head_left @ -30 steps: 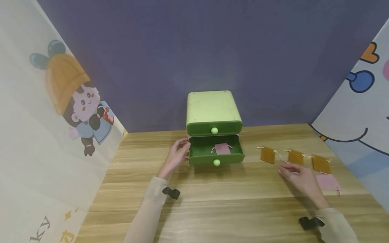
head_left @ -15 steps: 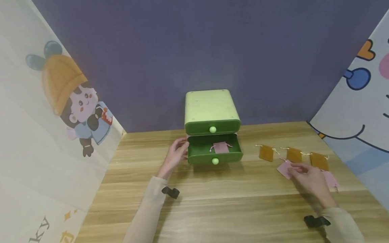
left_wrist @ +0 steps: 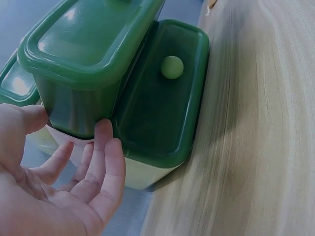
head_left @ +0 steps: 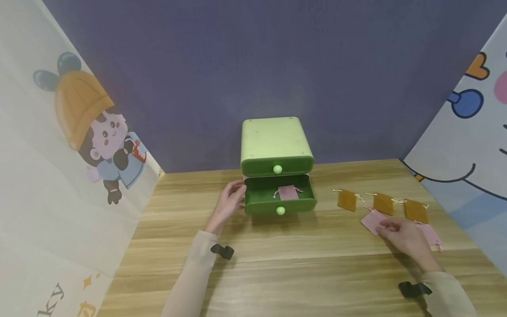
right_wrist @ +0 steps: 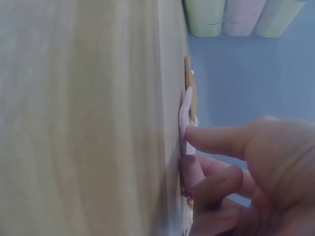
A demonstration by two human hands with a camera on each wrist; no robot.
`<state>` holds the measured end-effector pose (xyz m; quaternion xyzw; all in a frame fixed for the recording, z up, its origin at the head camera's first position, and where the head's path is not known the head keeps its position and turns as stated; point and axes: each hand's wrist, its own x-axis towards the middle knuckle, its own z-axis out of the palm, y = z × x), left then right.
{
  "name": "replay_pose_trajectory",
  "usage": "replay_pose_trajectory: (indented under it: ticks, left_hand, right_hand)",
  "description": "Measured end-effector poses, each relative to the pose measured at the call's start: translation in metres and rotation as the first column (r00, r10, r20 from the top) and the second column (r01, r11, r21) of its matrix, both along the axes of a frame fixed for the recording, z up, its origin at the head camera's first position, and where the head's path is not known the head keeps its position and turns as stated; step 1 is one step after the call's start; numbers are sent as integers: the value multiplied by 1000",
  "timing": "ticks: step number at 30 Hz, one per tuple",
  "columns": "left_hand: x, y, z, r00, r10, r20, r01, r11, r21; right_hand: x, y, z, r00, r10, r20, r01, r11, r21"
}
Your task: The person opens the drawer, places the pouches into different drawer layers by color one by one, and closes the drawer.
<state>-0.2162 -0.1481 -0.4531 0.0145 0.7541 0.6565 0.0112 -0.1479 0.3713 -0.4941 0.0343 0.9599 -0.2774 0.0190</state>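
A small cabinet (head_left: 275, 138) with a pale green top and dark green drawers stands against the back wall. Its pulled-out drawer (head_left: 259, 206) has a pink drawstring pouch (head_left: 288, 192) lying inside. My left hand (head_left: 227, 202) holds this drawer by its left side, the thumb at the upper rim and fingertips at the lower edge in the left wrist view. At the right, my right hand (head_left: 405, 237) pinches the near edge of another pink drawstring pouch (head_left: 371, 221) between thumb and index finger, low over the table. The other fingers of that hand are curled.
Three brown pouches (head_left: 347, 200) with cream strings lie in a row behind my right hand. One more pink pouch (head_left: 429, 234) is partly covered by that hand. A lower drawer (left_wrist: 157, 108) is pushed in. Printed walls border the wooden table (head_left: 301, 268) on both sides.
My right hand has shifted a little right along the pink pouch, which now shows left of the fingers instead of beneath the hand. The left hand and drawer have stayed in place.
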Motion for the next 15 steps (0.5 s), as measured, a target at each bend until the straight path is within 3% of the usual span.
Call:
replay_pose_trajectory:
  ticks: [7, 15]
  left_hand:
    - [-1, -1, 0, 1000, -7, -3, 7, 1000, -14]
    - [-1, -1, -1, 1000, -2, -13, 1, 1000, -11]
  right_hand:
    - [1, -3, 3, 1000, -8, 24, 8, 1000, 30]
    - [-3, -3, 1, 999, 29, -22, -27, 998, 51]
